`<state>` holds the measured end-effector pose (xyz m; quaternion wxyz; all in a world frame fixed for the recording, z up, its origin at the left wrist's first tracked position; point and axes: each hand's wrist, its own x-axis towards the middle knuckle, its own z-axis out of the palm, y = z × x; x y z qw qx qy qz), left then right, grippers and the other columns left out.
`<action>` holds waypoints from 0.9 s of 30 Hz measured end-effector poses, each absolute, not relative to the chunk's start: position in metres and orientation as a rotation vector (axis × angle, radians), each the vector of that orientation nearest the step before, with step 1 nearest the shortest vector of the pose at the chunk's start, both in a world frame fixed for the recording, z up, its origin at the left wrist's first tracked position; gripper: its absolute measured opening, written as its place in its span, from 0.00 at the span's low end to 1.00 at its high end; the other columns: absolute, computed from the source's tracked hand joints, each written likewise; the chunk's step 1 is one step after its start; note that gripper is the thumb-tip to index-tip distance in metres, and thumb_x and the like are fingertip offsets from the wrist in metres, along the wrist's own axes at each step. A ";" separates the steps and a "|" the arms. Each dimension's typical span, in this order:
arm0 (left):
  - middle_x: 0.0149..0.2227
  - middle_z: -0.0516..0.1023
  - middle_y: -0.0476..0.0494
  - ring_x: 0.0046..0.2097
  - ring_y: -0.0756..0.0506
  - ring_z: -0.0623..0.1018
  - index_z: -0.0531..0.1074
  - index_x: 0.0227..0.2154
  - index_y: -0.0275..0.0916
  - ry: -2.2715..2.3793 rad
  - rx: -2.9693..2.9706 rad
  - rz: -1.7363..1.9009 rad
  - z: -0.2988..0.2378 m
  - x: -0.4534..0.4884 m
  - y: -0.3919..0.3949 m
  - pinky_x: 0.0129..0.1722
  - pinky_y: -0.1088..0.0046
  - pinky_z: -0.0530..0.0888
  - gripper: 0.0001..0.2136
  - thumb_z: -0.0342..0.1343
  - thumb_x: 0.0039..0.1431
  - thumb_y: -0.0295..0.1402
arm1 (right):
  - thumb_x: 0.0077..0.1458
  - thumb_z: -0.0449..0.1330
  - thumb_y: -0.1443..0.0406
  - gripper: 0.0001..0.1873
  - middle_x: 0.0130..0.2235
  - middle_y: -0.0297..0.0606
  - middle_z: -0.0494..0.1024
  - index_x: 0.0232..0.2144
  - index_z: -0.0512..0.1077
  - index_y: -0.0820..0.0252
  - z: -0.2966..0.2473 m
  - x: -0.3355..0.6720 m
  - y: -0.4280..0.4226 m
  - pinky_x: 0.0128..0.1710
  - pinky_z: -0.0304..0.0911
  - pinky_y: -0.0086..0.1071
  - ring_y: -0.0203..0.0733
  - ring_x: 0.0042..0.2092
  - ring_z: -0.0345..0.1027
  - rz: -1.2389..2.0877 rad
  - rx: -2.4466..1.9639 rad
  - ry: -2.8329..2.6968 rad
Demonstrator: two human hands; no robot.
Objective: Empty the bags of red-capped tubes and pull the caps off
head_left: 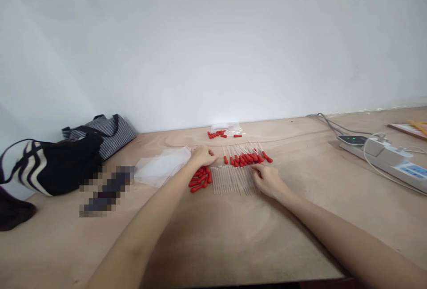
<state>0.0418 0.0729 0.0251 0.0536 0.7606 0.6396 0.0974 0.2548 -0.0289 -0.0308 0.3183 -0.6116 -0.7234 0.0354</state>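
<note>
My left hand (203,156) is over the table with its fingers loosely bent and a little apart, nothing visible in them. Just below it lies a small heap of red rubber bulbs (202,180). A row of clear glass dropper tubes (227,180) lies side by side between my hands. At the row's right end, my right hand (267,179) has thumb and fingers closed on the upper end of a glass tube; its fingertips are partly hidden. Behind the row is a pile of droppers (248,158) with red bulbs fitted, their tubes pointing away from me.
More red bulbs (216,134) lie by a clear plastic bag (227,127) near the wall. Flat translucent bags (162,166) lie left of my left hand. Further left are a black bag (70,162), a striped bag (115,135) and a blurred-out object (108,191). A power strip (400,164) with cables lies right.
</note>
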 end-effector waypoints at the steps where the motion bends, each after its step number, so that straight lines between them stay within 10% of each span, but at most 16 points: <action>1: 0.31 0.78 0.42 0.41 0.37 0.72 0.74 0.20 0.41 1.967 2.302 0.275 0.024 0.051 0.075 0.45 0.60 0.61 0.14 0.54 0.41 0.47 | 0.48 0.46 0.72 0.14 0.33 0.40 0.74 0.31 0.72 0.61 -0.031 0.258 -0.027 0.34 0.53 0.31 0.39 0.35 0.66 0.084 -1.583 -1.881; 18: 0.29 0.76 0.36 0.37 0.39 0.73 0.71 0.27 0.36 1.998 2.455 0.249 0.033 0.081 0.055 0.40 0.58 0.61 0.11 0.45 0.53 0.34 | 0.49 0.49 0.68 0.11 0.27 0.35 0.74 0.28 0.72 0.59 -0.026 0.267 -0.024 0.34 0.53 0.31 0.35 0.28 0.65 0.010 -1.395 -1.786; 27: 0.29 0.75 0.46 0.35 0.46 0.70 0.67 0.28 0.37 1.288 3.267 0.798 0.008 0.034 -0.018 0.45 0.61 0.54 0.09 0.44 0.59 0.32 | 0.52 0.54 0.63 0.12 0.40 0.39 0.72 0.40 0.70 0.55 -0.018 0.233 -0.049 0.44 0.48 0.39 0.42 0.43 0.61 -0.441 -1.072 -1.941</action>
